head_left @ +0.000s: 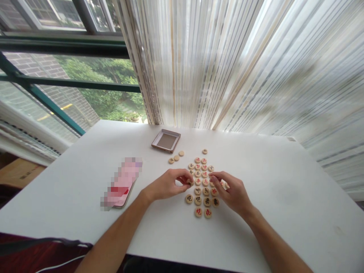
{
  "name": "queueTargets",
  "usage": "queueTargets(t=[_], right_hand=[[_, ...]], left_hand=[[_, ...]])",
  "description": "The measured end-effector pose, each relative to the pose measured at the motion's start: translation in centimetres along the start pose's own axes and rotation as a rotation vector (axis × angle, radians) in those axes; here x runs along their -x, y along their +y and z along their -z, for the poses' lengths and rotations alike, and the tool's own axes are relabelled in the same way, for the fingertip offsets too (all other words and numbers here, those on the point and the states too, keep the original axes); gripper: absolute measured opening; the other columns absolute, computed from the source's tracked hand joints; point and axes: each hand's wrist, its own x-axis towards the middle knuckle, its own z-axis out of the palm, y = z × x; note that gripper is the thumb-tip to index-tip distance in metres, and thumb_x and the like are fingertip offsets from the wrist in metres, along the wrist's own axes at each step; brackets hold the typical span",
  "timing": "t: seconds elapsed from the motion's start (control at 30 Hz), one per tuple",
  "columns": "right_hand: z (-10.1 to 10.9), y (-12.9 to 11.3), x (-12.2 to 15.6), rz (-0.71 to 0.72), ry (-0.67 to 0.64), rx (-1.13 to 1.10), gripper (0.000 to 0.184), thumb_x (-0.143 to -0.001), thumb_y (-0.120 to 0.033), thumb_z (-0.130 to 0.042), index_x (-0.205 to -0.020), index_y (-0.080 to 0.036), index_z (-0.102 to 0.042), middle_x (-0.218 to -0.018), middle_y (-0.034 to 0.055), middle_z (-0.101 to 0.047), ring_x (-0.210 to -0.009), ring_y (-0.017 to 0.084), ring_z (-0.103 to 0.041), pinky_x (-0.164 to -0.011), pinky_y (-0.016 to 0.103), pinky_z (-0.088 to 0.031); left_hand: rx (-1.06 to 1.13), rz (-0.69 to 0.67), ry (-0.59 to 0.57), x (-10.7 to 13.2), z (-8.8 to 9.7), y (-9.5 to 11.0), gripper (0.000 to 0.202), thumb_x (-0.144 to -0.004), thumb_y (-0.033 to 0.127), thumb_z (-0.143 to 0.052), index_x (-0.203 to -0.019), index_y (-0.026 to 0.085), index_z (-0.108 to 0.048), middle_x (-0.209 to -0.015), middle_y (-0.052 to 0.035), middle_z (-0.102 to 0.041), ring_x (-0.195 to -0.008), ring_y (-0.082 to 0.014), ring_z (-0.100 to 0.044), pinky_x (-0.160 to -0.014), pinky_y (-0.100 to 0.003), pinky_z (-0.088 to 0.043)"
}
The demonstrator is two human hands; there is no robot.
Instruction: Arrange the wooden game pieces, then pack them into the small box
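Observation:
Round wooden Chinese chess pieces (205, 191) with red or black characters lie close together in short rows on the white table. My left hand (170, 184) is at the left side of the rows, its thumb and fingers closed on one Chinese chess piece (190, 182). At the right side is my right hand (233, 191), with index fingertip and thumb brought together beside a red-marked piece (205, 174). Whatever they may pinch is hidden. Several pieces lie partly covered under the right fingers. Two red-marked pieces (207, 213) form the row nearest me.
Behind the rows lies a single piece (204, 151). Three more pieces (176, 158) lie in a slanting line near an open shallow box (166, 140). A phone (125, 184), partly pixelated, is on the left of the table (284, 227). Striped curtains (193, 68) hang at the back.

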Motion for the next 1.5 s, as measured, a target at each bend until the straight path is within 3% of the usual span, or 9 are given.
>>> queueTargets(t=[0.13, 0.4, 0.6, 0.77, 0.93, 1.2, 1.5], right_hand=[[-0.1, 0.0, 0.0, 0.045, -0.021, 0.024, 0.015, -0.097, -0.027, -0.057, -0.103, -0.023, -0.07, -0.09, 0.0053, -0.073, -0.077, 0.017, -0.069, -0.055, 0.022, -0.057], [-0.1, 0.0, 0.0, 0.066, -0.043, 0.026, 0.015, -0.097, -0.025, -0.056, -0.105, -0.024, -0.069, -0.089, 0.0044, -0.072, -0.077, 0.017, -0.069, -0.066, 0.026, -0.058], [-0.1, 0.1, -0.1, 0.089, -0.05, 0.04, 0.015, -0.097, -0.024, -0.056, -0.105, -0.023, -0.069, -0.086, 0.0036, -0.07, -0.077, 0.016, -0.067, -0.07, 0.027, -0.057], [-0.1, 0.2, 0.0, 0.082, -0.052, 0.024, 0.014, -0.097, -0.022, -0.056, -0.106, -0.023, -0.068, -0.087, 0.0033, -0.07, -0.079, 0.015, -0.066, -0.068, 0.024, -0.056], [-0.1, 0.2, 0.0, 0.083, -0.065, 0.023, 0.015, -0.097, -0.021, -0.057, -0.107, -0.024, -0.068, -0.087, 0.0029, -0.069, -0.078, 0.015, -0.065, -0.061, 0.022, -0.054], [0.3, 0.3, 0.0, 0.066, -0.049, 0.039, 0.014, -0.097, -0.022, -0.057, -0.106, -0.023, -0.067, -0.087, 0.0038, -0.07, -0.078, 0.015, -0.066, -0.058, 0.022, -0.054], [0.2, 0.2, -0.1, 0.072, -0.049, 0.031, 0.014, -0.097, -0.021, -0.057, -0.107, -0.023, -0.068, -0.086, 0.0031, -0.07, -0.078, 0.015, -0.065, -0.062, 0.023, -0.054]], left_hand=[[0.004, 0.078, -0.032, 0.1, 0.6, -0.1, 0.017, -0.086, 0.028, -0.069, -0.098, 0.017, -0.071, -0.098, -0.0059, -0.075, -0.089, -0.0168, -0.071, -0.086, -0.03, -0.058], [-0.038, 0.194, -0.033, 0.2, 0.9, -0.5, 0.022, -0.082, 0.036, -0.074, -0.095, 0.019, -0.076, -0.091, -0.0053, -0.077, -0.077, -0.0175, -0.074, -0.068, -0.023, -0.057], [-0.068, 0.224, -0.138, 0.6, 1.7, -0.7, 0.029, -0.087, 0.036, -0.065, -0.109, 0.02, -0.076, -0.103, -0.0075, -0.077, -0.085, -0.0189, -0.074, -0.074, -0.024, -0.055], [-0.212, 0.32, -0.172, 0.7, 2.0, -0.7, 0.031, -0.087, 0.042, -0.064, -0.107, 0.021, -0.076, -0.085, -0.0038, -0.076, -0.074, -0.017, -0.07, -0.065, -0.023, -0.05], [-0.327, 0.284, -0.122, 0.3, 1.7, -0.9, 0.026, -0.086, 0.04, -0.064, -0.1, 0.021, -0.075, -0.086, -0.003, -0.072, -0.075, -0.0159, -0.066, -0.067, -0.023, -0.049], [-0.316, 0.263, -0.225, 0.7, 2.3, -0.4, 0.031, -0.08, 0.042, -0.071, -0.104, 0.022, -0.07, -0.086, -0.0013, -0.068, -0.071, -0.0146, -0.062, -0.065, -0.024, -0.048], [-0.359, 0.189, -0.201, 0.6, 1.6, -0.7, 0.027, -0.083, 0.038, -0.07, -0.106, 0.023, -0.071, -0.091, -0.0013, -0.067, -0.076, -0.0146, -0.061, -0.069, -0.024, -0.047]])
